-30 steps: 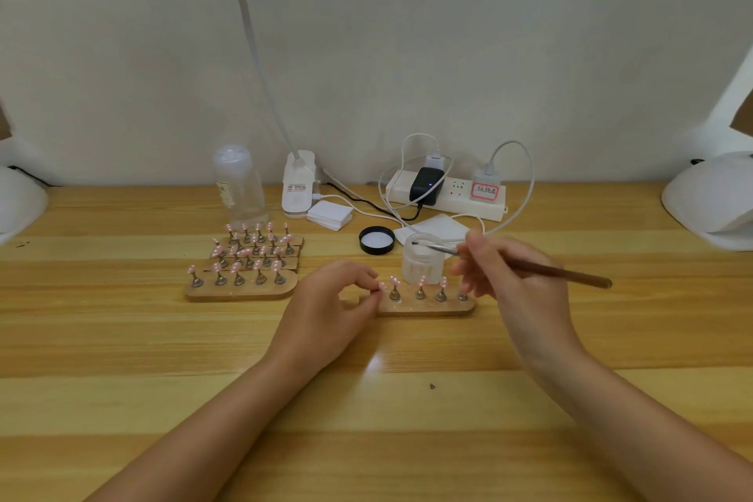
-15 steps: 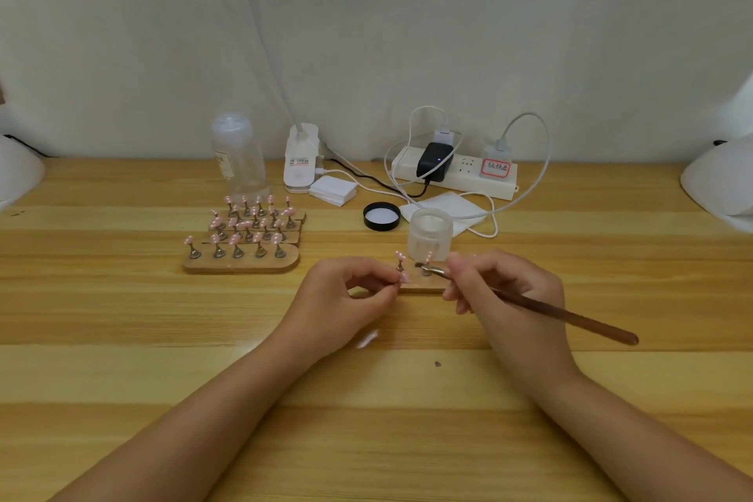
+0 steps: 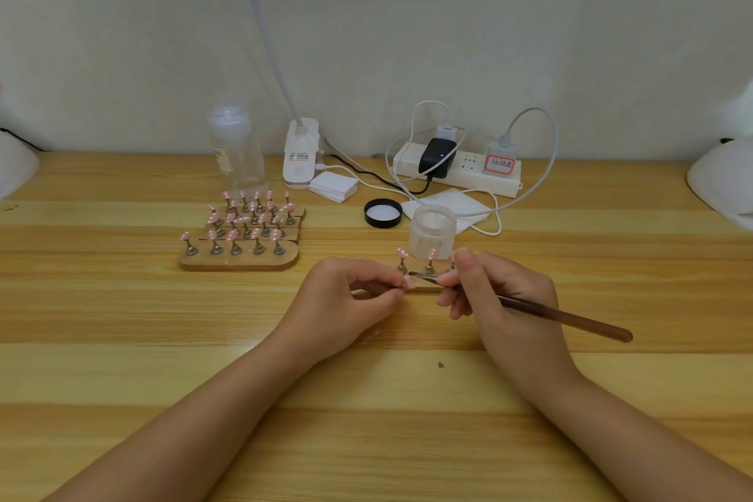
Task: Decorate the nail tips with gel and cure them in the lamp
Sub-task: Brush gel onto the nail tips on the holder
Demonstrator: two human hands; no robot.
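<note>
Left hand (image 3: 346, 298) pinches a pink nail tip (image 3: 408, 280); right hand (image 3: 495, 293) grips the brush (image 3: 570, 318) touching it.

Both forearms are bare, with no sleeves showing up to the frame's lower edge. The left hand (image 3: 346, 304) and right hand (image 3: 503, 298) wear no gloves, rings or watch; fingernails short.

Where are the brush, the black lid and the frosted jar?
brush (image 3: 570, 318): head view, on the brown handle behind the right hand.
black lid (image 3: 383, 212): head view, on its white inner face.
frosted jar (image 3: 432, 230): head view, on its front wall.
</note>
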